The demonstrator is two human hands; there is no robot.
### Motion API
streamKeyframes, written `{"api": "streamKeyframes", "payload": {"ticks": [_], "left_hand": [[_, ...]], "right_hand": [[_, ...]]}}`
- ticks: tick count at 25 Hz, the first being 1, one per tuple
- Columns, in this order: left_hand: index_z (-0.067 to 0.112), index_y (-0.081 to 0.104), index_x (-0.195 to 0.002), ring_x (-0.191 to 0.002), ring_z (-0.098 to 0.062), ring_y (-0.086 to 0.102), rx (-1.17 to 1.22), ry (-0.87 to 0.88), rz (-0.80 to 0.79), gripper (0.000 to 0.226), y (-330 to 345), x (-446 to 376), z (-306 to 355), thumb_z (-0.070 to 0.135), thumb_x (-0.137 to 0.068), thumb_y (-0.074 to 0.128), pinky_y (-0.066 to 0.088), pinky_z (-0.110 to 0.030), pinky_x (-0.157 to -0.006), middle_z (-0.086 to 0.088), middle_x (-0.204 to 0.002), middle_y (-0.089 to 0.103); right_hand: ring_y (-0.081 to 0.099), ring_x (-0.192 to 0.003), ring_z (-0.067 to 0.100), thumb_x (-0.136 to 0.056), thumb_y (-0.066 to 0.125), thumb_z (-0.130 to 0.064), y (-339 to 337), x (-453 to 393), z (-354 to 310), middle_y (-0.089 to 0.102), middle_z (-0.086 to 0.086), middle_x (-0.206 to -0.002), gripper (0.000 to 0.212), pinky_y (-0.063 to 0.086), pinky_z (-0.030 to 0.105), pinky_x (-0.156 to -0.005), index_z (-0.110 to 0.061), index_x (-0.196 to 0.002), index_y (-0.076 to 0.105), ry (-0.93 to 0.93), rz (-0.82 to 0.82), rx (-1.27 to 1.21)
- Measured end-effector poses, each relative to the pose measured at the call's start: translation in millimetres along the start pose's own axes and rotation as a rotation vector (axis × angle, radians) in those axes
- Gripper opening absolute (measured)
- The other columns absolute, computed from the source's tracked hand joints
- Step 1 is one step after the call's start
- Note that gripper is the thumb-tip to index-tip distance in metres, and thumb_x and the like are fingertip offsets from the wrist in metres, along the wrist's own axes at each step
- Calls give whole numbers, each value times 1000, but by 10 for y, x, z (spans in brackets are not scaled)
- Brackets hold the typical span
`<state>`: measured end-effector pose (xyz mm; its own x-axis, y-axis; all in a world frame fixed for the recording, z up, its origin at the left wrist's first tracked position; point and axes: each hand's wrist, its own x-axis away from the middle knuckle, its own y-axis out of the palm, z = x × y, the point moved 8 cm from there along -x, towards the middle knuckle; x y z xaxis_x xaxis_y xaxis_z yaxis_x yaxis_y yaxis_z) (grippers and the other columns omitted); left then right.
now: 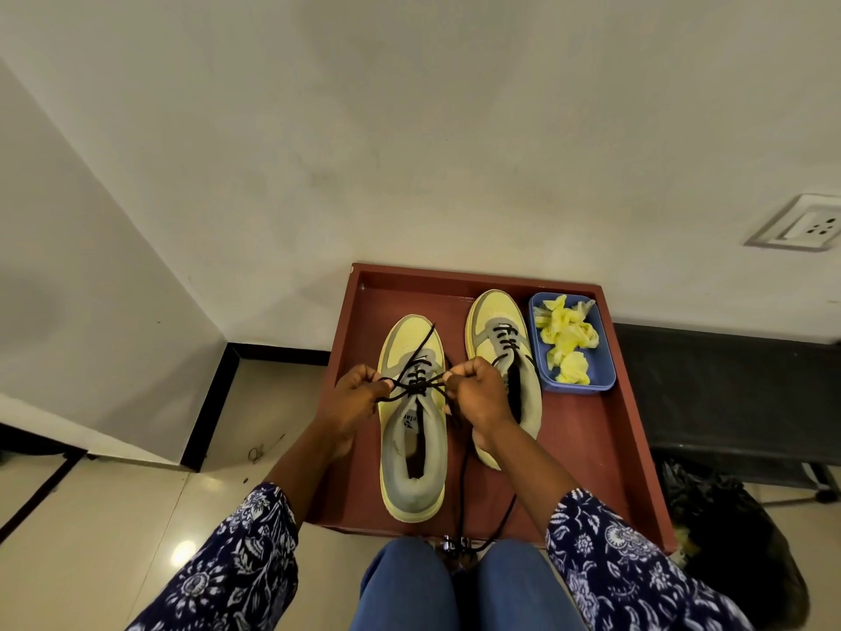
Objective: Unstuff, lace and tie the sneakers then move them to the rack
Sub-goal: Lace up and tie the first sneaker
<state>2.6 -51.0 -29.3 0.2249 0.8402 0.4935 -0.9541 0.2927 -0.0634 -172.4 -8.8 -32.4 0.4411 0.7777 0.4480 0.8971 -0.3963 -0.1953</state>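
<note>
Two yellow and grey sneakers stand side by side in a red-brown tray (610, 448). The left sneaker (412, 448) is laced with a black lace (416, 387). My left hand (355, 396) and my right hand (475, 393) each pinch one end of that lace and hold it taut across the shoe's tongue. One lace end runs up over the toe. The right sneaker (503, 330) is partly behind my right hand; its black lace hangs loose down past the tray's front edge towards my knees.
A blue tub (605, 380) with crumpled yellow paper (566, 339) sits in the tray's far right corner. A white wall rises behind, with a socket (805, 225) at right. A black bench (737, 393) and a dark bag (728, 539) lie to the right. The floor is tiled.
</note>
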Motion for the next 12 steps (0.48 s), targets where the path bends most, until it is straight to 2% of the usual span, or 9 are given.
{"api": "streamKeyframes", "payload": {"ticks": [3, 5, 7, 8, 10, 12], "left_hand": [[14, 45, -74, -61, -7, 38, -134, 110, 29, 19, -20, -35, 75, 10, -90, 54, 34, -19, -58, 1, -68, 45], [15, 46, -76, -63, -9, 41, -227, 187, 27, 18, -18, -49, 120, 14, -90, 56, 37, -23, -62, 2, -69, 47], [20, 46, -76, -63, -10, 44, -355, 253, 45, 17, -33, -52, 154, 19, -90, 56, 39, -29, -64, 5, -67, 49], [21, 47, -77, -65, -10, 46, -451, 277, 72, 16, -50, -49, 162, 22, -90, 56, 38, -31, -68, 8, -68, 50], [22, 49, -83, -73, -8, 48, -669, 285, 150, 11, -91, -12, 187, 29, -92, 52, 30, -32, -78, 12, -74, 53], [22, 51, -88, -82, -8, 49, -773, 268, 209, 10, -131, 22, 199, 31, -93, 50, 20, -32, -83, 11, -83, 56]], "right_hand": [[34, -48, 13, -88, 45, 2, 92, 61, -74, 53, 2, -70, 21, 31, 25, -45, -16, -81, 54, 50, -168, -96], [28, -44, 11, -87, 42, 2, 103, 81, -98, 50, 0, -67, 22, 27, 21, -41, -14, -86, 58, 50, -236, -50], [31, -40, 7, -90, 44, -4, 112, 81, -99, 47, -3, -61, 20, 27, 19, -38, -12, -91, 62, 21, -286, 57], [37, -41, 5, -91, 47, -7, 117, 84, -117, 48, -4, -61, 17, 30, 17, -40, -11, -92, 63, -18, -301, 148], [51, -58, 2, -90, 54, -12, 127, 75, -165, 54, -8, -67, 12, 37, 14, -53, -12, -87, 66, -120, -293, 356], [48, -62, 5, -91, 56, -17, 117, 71, -183, 53, -9, -67, 16, 38, 17, -58, -19, -76, 61, -152, -250, 411]]}}
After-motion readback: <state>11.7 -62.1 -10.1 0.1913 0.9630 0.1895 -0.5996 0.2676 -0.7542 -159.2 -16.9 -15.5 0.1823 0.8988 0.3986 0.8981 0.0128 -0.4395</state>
